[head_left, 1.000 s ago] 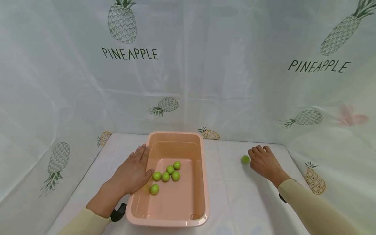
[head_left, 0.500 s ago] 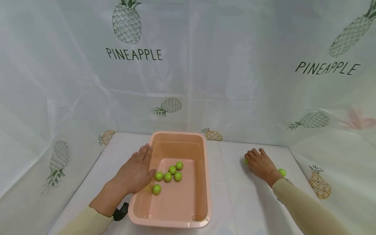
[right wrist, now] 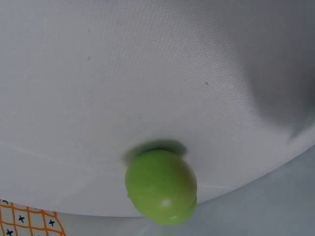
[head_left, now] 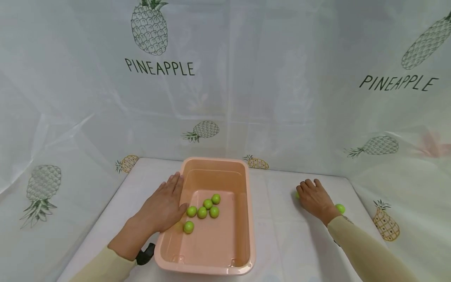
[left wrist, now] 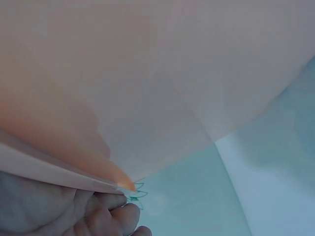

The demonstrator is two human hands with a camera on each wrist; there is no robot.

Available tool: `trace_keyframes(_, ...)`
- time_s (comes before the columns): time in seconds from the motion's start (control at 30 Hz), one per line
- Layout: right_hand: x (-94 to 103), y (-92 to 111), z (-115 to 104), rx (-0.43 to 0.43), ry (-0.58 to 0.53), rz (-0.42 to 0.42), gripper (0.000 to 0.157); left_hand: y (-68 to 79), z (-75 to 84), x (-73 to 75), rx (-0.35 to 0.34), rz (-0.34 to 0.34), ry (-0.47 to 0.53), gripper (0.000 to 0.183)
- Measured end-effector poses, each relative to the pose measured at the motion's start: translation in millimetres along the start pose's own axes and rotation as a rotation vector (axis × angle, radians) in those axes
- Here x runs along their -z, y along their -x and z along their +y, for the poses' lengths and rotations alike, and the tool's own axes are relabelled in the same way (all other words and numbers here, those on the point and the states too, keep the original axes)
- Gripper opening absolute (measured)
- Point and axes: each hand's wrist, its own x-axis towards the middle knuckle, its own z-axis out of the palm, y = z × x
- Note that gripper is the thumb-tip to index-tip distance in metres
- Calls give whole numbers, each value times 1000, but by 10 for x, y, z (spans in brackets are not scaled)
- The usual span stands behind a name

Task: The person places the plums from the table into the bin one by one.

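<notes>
From my seat I look down on a peach-coloured, rectangular plastic tub (head_left: 204, 270) standing on a white cloth-covered table (head_left: 267, 243), left of the middle, its far end close to the table's far edge. Six small, smooth, lime-green balls (head_left: 202, 212) lie on its floor: five in a loose group in the far half, and one set apart, near the left wall and closer to me.

The person's left hand (head_left: 162, 209) rests on the tub's left rim, fingers straight and side by side, the thumb reaching over to the inside.

The person's right hand (head_left: 314, 199) is toward the table's far right corner, fingers bent downward. A partly hidden lime-green ball (head_left: 297, 195) shows as a sliver at the fingertips, the rest covered; I can't tell whether they pinch it or just touch it. A loose lime-green ball (head_left: 340, 208) lies beside the right wrist, nearer the table's right edge.

My right wrist view shows a large green ball (right wrist: 160, 184) against the white cloth; which one, I can't say. A pale plastic sheet printed with pineapples (head_left: 282, 78) hangs behind the table.
</notes>
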Motion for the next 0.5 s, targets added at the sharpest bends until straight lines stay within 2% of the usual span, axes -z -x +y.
trace_keyframes(0.07,5,21,22,-7,-7,36,9,15,16,-1,-1,2,-3,82)
trace_keyframes(0.23,21,98,88,-8,-12,92,18,46,48,-7,6,0,-1,83)
trace_keyframes(0.33,44,158,133,-2,15,67,10,60,61,-8,12,-9,-5,84)
trace_keyframes(0.43,82,205,171,16,49,40,23,77,72,-2,14,-11,-18,83)
trace_keyframes(0.5,109,227,192,27,67,42,21,91,80,6,8,-9,-33,82)
